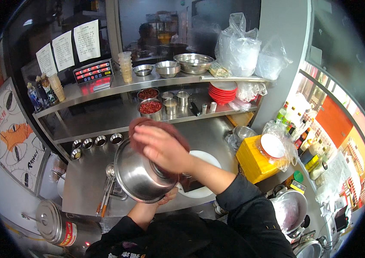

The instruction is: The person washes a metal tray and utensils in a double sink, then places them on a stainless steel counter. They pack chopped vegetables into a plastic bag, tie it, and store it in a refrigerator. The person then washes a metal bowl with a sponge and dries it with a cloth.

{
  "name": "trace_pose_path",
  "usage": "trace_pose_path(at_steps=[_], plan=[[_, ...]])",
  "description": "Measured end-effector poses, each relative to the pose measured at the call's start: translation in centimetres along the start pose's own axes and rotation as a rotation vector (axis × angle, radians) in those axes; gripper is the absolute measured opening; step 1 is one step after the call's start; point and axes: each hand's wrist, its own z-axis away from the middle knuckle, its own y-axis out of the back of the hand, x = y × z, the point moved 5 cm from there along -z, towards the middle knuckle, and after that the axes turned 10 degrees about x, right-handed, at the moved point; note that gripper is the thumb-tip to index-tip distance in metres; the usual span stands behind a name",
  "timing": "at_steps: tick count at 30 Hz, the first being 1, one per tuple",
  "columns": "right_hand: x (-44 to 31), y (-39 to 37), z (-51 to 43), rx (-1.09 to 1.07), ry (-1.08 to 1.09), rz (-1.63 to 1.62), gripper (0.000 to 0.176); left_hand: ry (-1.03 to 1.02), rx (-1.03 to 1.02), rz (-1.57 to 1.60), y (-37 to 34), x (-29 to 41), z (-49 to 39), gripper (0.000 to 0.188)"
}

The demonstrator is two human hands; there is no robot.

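Note:
My left hand [169, 195] is gripping the lower edge of a stainless steel bowl or pot [134, 180], which is tilted on its side above the steel counter [82, 183]. A dark red cloth [156, 122] is in my right hand [169, 158], with the palm and spread fingers pressing it at the vessel's upper side. Most of my left fingers are hidden behind the metal. Beneath my right forearm lies a white round board [214, 164], with a dark flat object [195, 185] partly covered on it. Left of the vessel rest long-handled spoons or ladles [107, 190] with wooden handle ends.
Several small steel cups [100, 140] line the counter's back left. Shelves above hold steel tubs of red food [150, 106], red-rimmed plates [222, 93], and steel bowls [193, 61]. At right stand a yellow box [253, 161] and a pot [290, 209]; at lower left, a lidded steel vessel [48, 221].

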Motion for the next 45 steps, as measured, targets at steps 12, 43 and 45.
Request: trace_pose_path(at_steps=[12,43,45], plan=[[-2.8,-6.3,12.8,0.264,-0.457,-0.013,0.058,0.211,-0.289,0.244,4.8,-1.1,-4.9,0.042],[10.2,-4.8,3.7,-0.203,-1.236,-0.631,0.023,0.001,-0.171,0.047,0.1,-0.1,-0.4,0.035],[10.5,-4.9,5.4,-0.095,-1.341,-0.831,0.027,0.044,-0.168,0.072,1.1,-0.9,-0.8,0.036]])
